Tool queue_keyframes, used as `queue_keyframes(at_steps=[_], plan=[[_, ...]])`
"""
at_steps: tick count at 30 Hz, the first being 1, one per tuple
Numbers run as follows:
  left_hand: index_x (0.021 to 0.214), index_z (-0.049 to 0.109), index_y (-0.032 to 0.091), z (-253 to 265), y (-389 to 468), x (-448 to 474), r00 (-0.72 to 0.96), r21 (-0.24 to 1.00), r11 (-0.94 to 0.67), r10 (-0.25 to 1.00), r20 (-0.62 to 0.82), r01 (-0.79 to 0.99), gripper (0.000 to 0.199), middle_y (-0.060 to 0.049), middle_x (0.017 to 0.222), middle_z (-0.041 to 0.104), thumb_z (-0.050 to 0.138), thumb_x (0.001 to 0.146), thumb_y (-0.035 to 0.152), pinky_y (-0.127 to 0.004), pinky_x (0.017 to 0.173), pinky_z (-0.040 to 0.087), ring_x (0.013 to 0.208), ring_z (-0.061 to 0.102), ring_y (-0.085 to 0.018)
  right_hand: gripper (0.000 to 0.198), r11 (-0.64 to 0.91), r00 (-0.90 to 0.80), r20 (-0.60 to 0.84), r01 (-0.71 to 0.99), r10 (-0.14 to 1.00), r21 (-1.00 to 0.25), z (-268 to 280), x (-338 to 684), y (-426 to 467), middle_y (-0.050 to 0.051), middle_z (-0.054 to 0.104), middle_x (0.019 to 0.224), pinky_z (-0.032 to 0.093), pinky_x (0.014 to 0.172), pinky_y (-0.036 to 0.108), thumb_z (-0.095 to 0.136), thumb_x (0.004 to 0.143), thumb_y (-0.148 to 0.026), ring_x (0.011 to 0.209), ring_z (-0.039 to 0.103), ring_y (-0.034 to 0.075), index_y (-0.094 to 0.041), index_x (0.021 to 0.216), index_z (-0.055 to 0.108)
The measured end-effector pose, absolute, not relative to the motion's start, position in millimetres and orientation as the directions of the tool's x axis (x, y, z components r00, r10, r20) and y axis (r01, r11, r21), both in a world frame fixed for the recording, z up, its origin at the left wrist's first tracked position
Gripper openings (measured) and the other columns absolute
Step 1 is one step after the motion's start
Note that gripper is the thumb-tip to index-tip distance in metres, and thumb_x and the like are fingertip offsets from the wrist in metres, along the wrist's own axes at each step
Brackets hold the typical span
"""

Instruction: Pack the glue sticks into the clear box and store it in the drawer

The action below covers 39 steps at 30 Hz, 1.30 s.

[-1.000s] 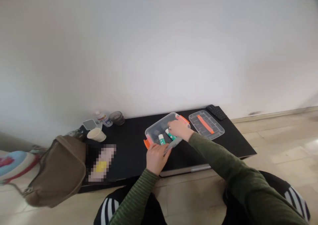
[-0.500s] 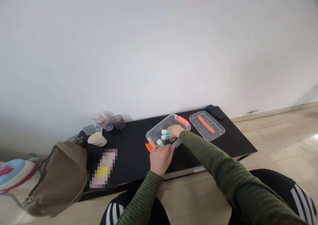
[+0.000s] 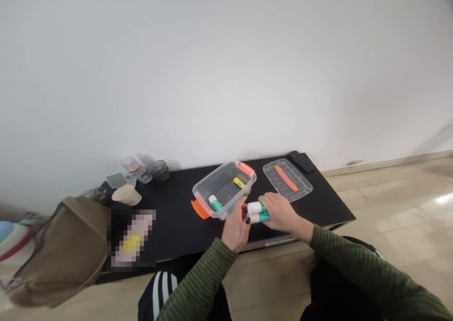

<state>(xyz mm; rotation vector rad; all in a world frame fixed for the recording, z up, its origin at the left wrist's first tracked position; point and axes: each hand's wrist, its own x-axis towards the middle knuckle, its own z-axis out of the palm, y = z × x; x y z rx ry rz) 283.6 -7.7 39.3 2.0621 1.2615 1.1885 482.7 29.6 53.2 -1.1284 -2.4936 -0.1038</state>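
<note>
Two glue sticks [image 3: 257, 207] with white caps and green bodies lie side by side in my right hand [image 3: 281, 212], which is closed on them in front of the box. My left hand [image 3: 235, 229] is by the box's near corner, thumb and fingers apart, close to the white caps; whether it touches them is unclear. A dark spot shows at its thumb tip. The clear plastic box [image 3: 208, 181] has orange latches and stands without its lid. Inside it lie another glue stick [image 3: 215, 203] and a small yellow item [image 3: 239, 183].
On the black table are the clear lid [image 3: 299, 184] with an orange handle, a black keypad [image 3: 301, 161], a paper cup [image 3: 126, 195], a glass [image 3: 158, 170], a white bottle [image 3: 136, 169] and a blurred pink packet [image 3: 141, 226]. A brown bag [image 3: 67, 250] is at left; a wall stands behind.
My right hand has come out of the box toward me, bringing two glue sticks. My left hand has left the box's near rim and opened. The yellow item now shows.
</note>
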Motion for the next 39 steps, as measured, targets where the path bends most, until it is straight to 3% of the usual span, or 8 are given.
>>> queue_keyframes(at_steps=[6, 12, 16, 20, 23, 26, 31, 39], plan=[[0.117, 0.048, 0.019, 40, -4, 326, 0.25, 0.673, -0.28, 0.957, 0.145, 0.685, 0.031, -0.007, 0.089, 0.069, 0.036, 0.096, 0.038, -0.031, 0.068, 0.048, 0.075, 0.068, -0.022, 0.027, 0.625, -0.544, 0.429, 0.778, 0.721, -0.063, 19, 494, 20, 0.008, 0.06, 0.086, 0.033, 0.068, 0.033, 0.055, 0.08, -0.027, 0.077, 0.05, 0.022, -0.014, 0.104, 0.055], [0.107, 0.046, 0.021, 46, 13, 329, 0.195, 0.647, -0.275, 0.961, 0.195, 0.711, 0.021, -0.005, 0.083, 0.069, 0.037, 0.097, 0.036, -0.029, 0.063, 0.046, 0.071, 0.069, -0.021, 0.023, 0.501, -0.456, 0.295, 0.86, 0.84, -0.097, 24, 508, 33, 0.011, 0.062, 0.093, 0.034, 0.074, 0.034, 0.051, 0.086, -0.028, 0.086, 0.052, 0.024, -0.016, 0.105, 0.057], [0.108, 0.045, 0.02, 42, 17, 320, 0.122, 0.685, -0.251, 0.965, 0.232, 0.684, 0.021, -0.004, 0.079, 0.066, 0.033, 0.099, 0.036, -0.029, 0.063, 0.047, 0.07, 0.068, -0.02, 0.032, 0.205, -0.19, 0.09, 0.958, 0.978, -0.201, 21, 534, 48, 0.012, 0.063, 0.103, 0.036, 0.074, 0.032, 0.057, 0.08, -0.028, 0.094, 0.057, 0.026, -0.018, 0.11, 0.053], [0.104, 0.05, 0.021, 27, 28, 327, 0.283, 0.413, -0.303, 0.953, 0.111, 0.859, 0.025, -0.006, 0.092, 0.064, 0.041, 0.097, 0.043, -0.028, 0.06, 0.046, 0.073, 0.068, -0.021, 0.046, -0.094, 0.067, -0.102, 0.954, 0.993, -0.284, 11, 542, 60, 0.009, 0.063, 0.11, 0.037, 0.066, 0.03, 0.061, 0.074, -0.029, 0.093, 0.062, 0.025, -0.019, 0.117, 0.047], [0.105, 0.053, 0.02, 11, 42, 340, 0.391, 0.182, -0.383, 0.92, -0.012, 0.906, 0.029, -0.009, 0.109, 0.057, 0.05, 0.093, 0.046, -0.028, 0.059, 0.047, 0.075, 0.068, -0.021, 0.049, -0.088, 0.06, -0.105, 0.952, 0.993, -0.293, 5, 529, 64, 0.009, 0.061, 0.114, 0.04, 0.069, 0.03, 0.062, 0.074, -0.031, 0.103, 0.061, 0.027, -0.02, 0.119, 0.046], [0.108, 0.054, 0.02, -2, 55, 347, 0.418, 0.103, -0.411, 0.906, -0.069, 0.906, 0.03, -0.009, 0.115, 0.052, 0.058, 0.089, 0.043, -0.029, 0.063, 0.05, 0.08, 0.068, -0.021, 0.048, -0.104, 0.082, -0.092, 0.956, 0.992, -0.273, 4, 516, 67, 0.01, 0.06, 0.112, 0.042, 0.071, 0.03, 0.062, 0.077, -0.033, 0.102, 0.061, 0.026, -0.019, 0.12, 0.046], [0.109, 0.053, 0.02, -12, 62, 343, 0.386, 0.119, -0.381, 0.922, -0.028, 0.917, 0.032, -0.008, 0.114, 0.051, 0.064, 0.085, 0.039, -0.029, 0.067, 0.052, 0.094, 0.064, -0.023, 0.04, -0.094, 0.09, -0.027, 0.962, 0.996, -0.258, 3, 511, 73, 0.011, 0.056, 0.116, 0.043, 0.069, 0.028, 0.057, 0.087, -0.046, 0.099, 0.059, 0.023, -0.02, 0.116, 0.048], [0.125, 0.044, 0.021, -18, 65, 343, 0.287, 0.318, -0.301, 0.954, 0.092, 0.899, 0.045, -0.008, 0.122, 0.05, 0.064, 0.085, 0.022, -0.027, 0.077, 0.053, 0.103, 0.063, -0.02, 0.032, 0.016, -0.005, 0.05, 0.977, 0.999, -0.213, 1, 507, 71, 0.011, 0.055, 0.115, 0.046, 0.07, 0.028, 0.051, 0.093, -0.044, 0.112, 0.049, 0.026, -0.019, 0.112, 0.053]])
